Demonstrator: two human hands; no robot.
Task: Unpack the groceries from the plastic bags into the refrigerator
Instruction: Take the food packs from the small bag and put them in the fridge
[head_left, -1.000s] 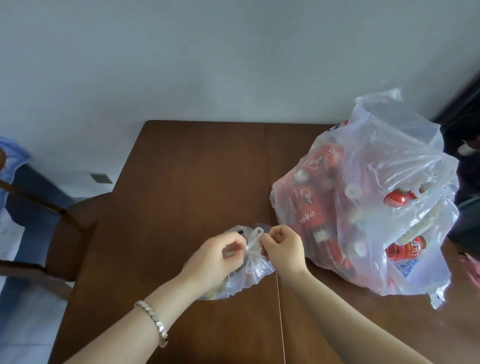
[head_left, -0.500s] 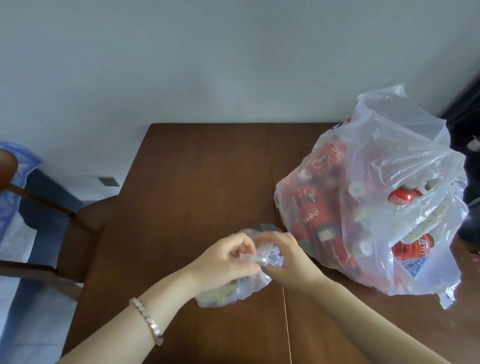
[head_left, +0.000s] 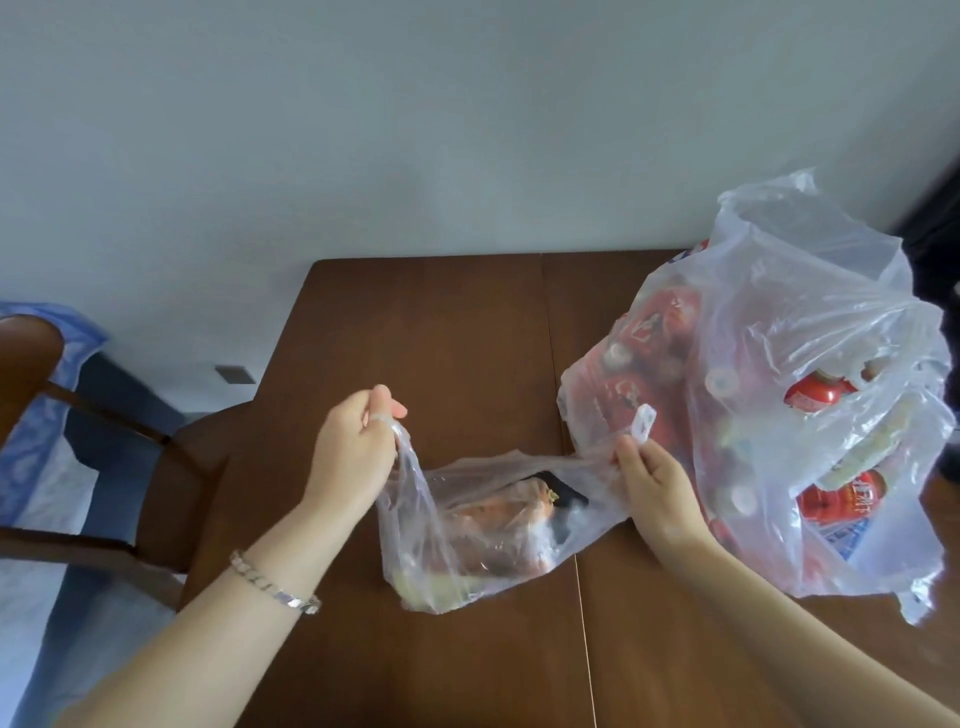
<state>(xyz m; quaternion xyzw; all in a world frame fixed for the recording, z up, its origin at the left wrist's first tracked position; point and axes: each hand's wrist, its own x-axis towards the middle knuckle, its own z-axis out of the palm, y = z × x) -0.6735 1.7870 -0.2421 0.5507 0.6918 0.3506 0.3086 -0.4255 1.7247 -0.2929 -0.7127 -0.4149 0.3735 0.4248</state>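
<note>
Clear small bag (head_left: 467, 525) on wood table (head_left: 441, 338), L hand (head_left: 353, 452) & R hand (head_left: 654, 483) each pinching an edge, carrot (head_left: 498, 512) inside, big bag (head_left: 769, 395) beside.

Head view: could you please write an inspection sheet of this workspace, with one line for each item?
Surface: brown wooden table, with a seam down the middle.
Job's things: small clear bag pulled open, orange vegetable inside; large bag of red drink containers to its right.
Clutter: nothing seen.
Grippers: left hand and right hand each pinch an edge of the small clear bag; a white clip sticks up at the right hand's fingers.
Cables: nothing seen.
Surroundings: wooden chair at the left; pale wall behind.
</note>
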